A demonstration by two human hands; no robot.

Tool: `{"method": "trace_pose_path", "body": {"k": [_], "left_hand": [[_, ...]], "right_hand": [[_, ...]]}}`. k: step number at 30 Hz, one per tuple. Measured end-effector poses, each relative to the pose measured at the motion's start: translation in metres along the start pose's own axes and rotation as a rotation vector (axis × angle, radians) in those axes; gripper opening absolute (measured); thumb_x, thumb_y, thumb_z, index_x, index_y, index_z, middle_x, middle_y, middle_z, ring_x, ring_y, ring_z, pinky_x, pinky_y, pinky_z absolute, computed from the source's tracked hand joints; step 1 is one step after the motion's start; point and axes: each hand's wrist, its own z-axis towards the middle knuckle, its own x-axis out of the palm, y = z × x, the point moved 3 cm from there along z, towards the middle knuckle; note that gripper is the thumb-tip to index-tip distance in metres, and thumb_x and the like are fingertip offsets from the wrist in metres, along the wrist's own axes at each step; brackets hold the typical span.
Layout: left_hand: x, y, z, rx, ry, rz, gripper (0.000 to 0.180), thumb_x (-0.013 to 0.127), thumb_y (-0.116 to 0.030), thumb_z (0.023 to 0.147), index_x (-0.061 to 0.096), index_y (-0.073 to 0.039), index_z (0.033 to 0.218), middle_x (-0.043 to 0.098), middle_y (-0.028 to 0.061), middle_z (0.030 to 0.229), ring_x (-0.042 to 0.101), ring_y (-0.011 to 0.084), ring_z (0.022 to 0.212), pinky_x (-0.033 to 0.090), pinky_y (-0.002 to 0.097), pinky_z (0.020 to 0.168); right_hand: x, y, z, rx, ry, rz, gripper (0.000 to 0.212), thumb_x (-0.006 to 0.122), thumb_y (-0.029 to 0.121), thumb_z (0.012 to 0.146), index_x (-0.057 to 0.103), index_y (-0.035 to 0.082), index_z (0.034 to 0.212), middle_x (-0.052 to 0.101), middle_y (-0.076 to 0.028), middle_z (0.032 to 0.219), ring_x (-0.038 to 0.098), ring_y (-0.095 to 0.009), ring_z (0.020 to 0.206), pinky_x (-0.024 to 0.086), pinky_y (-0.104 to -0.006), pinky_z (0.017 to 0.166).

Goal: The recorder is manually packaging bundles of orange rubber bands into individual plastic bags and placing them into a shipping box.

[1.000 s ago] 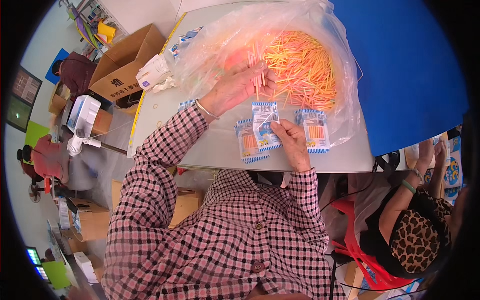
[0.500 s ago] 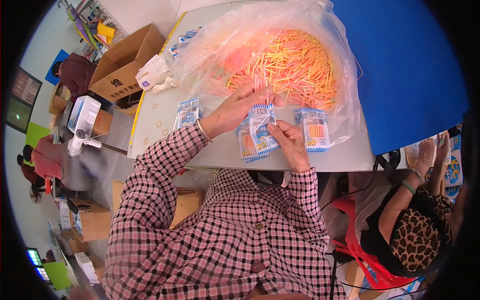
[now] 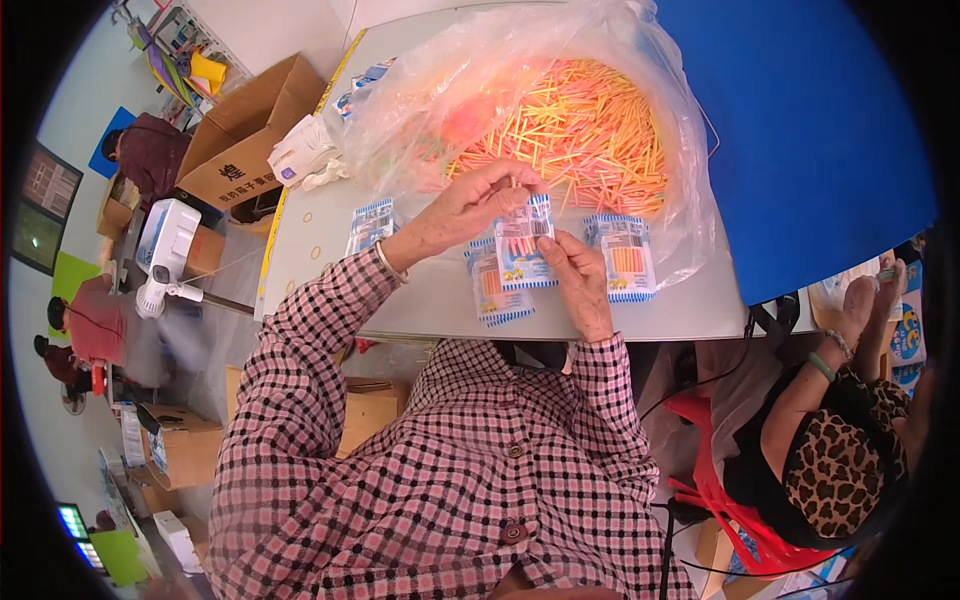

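Note:
My right hand (image 3: 582, 283) pinches a small blue-and-white plastic packet (image 3: 524, 262) by its right side, thumb on the front. Pink sticks show through the packet's clear window. My left hand (image 3: 468, 212) is closed at the packet's top edge, with pale stick ends just showing between thumb and fingers. How far these go into the packet is hidden. Under the held packet lies another packet (image 3: 490, 290) on the table. Beyond my hands, a big clear plastic bag (image 3: 690, 180) lies open, with a heap of thin pink and yellow sticks (image 3: 590, 125) in it.
More packets lie on the table (image 3: 420, 318), one at the right (image 3: 627, 262) and one at the left (image 3: 371, 224). White gloves (image 3: 308, 150) rest by the left edge, near a cardboard box (image 3: 245, 125). A blue sheet (image 3: 800, 150) covers the right side. A co-worker's arm (image 3: 805, 385) is at right.
The sticks that stood up from my left fingers have gone down into the packet. The packet has come up a little and turned, so its pink-filled window now shows.

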Motion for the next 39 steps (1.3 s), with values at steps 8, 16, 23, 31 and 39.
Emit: {"method": "trace_pose_path", "body": {"k": [8,16,23,31,39], "left_hand": [[0.002,0.001,0.0,-0.018,0.065,0.299,0.033,0.055,-0.013,0.089,0.052,-0.002,0.12,0.058,0.0053,0.111,0.056,0.0136,0.099,0.045,0.0276,0.085],[-0.016,0.009,0.046,-0.212,0.076,0.102,0.03,0.057,-0.02,0.088,0.057,-0.002,0.112,0.061,0.007,0.105,0.058,0.0131,0.09,0.046,0.0267,0.074],[-0.001,0.067,0.08,0.165,-0.193,1.382,0.026,0.065,-0.03,0.075,0.067,-0.003,0.076,0.06,0.0092,0.089,0.052,0.0243,0.087,0.039,0.0391,0.074],[0.004,0.097,0.094,0.258,-0.369,1.32,0.027,0.066,-0.03,0.072,0.066,-0.003,0.075,0.061,0.0094,0.085,0.053,0.0256,0.083,0.04,0.0401,0.071],[-0.027,0.045,0.084,-0.067,-0.199,0.614,0.016,0.057,-0.018,0.085,0.058,-0.003,0.08,0.061,0.0061,0.084,0.059,0.0163,0.071,0.047,0.0304,0.064]], "right_hand": [[0.011,0.009,-0.001,-0.035,-0.036,0.139,0.024,0.057,0.017,0.091,0.063,-0.003,0.102,0.062,0.001,0.086,0.052,-0.003,0.079,0.042,-0.0176,0.07],[-0.006,0.001,-0.009,-0.061,-0.109,-0.017,0.02,0.058,0.017,0.09,0.065,-0.001,0.097,0.062,0.001,0.083,0.051,-0.003,0.073,0.043,-0.0182,0.065],[-0.045,0.054,-0.026,-0.309,-0.452,0.006,0.018,0.058,0.015,0.09,0.065,0.0,0.096,0.063,0.001,0.085,0.053,-0.003,0.075,0.043,-0.0187,0.065],[-0.047,0.034,-0.016,-0.318,-0.431,-0.045,0.02,0.057,0.016,0.09,0.065,-0.001,0.098,0.062,0.001,0.084,0.053,-0.003,0.074,0.043,-0.0181,0.064],[-0.039,0.014,-0.008,-0.15,-0.267,-0.151,0.022,0.058,0.019,0.09,0.066,0.0,0.096,0.061,0.003,0.078,0.049,-0.001,0.067,0.041,-0.0176,0.058]]}}
